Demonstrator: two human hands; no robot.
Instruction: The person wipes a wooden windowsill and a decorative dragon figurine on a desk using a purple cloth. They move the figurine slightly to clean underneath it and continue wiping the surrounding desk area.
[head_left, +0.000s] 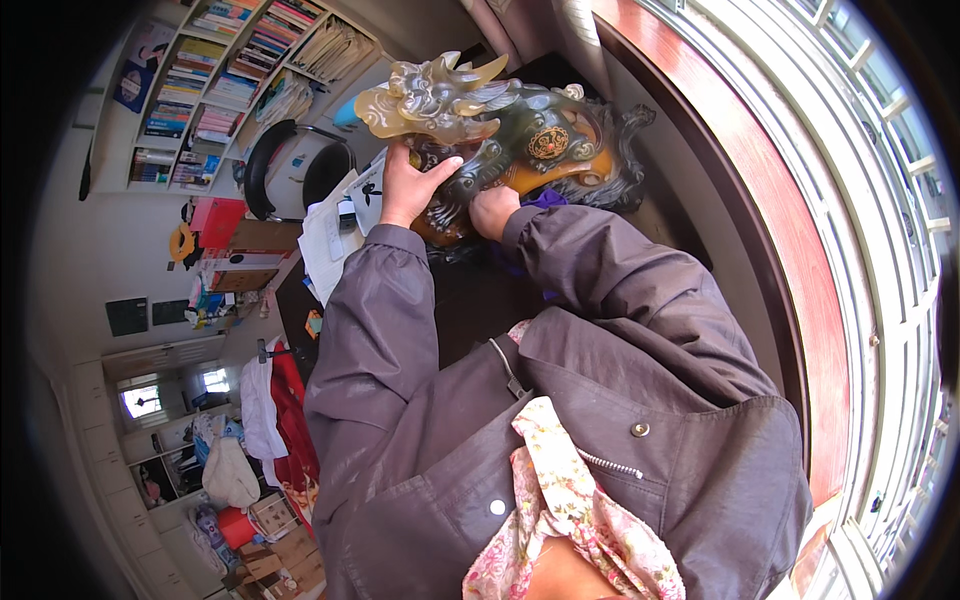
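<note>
A large carved, glossy statue of a horned beast (480, 150), amber and dark green with a round gold emblem on its side, stands on a dark desk (469, 300). My left hand (412, 184) rests against the statue below the head, thumb and fingers spread around its front part. Low on the statue's near side is my right hand (493, 211), its fingers curled and partly hidden. Beside and under the right wrist shows a purple cloth (546, 199); whether the fingers grip it cannot be told.
Papers (326, 244) and a small colourful cube (313, 323) lie at the desk's left. Further left are a black chair (270, 169) and a bookshelf (184, 97). A reddish windowsill (795, 262) and a barred window run along the right. A curtain (577, 37) hangs behind the statue.
</note>
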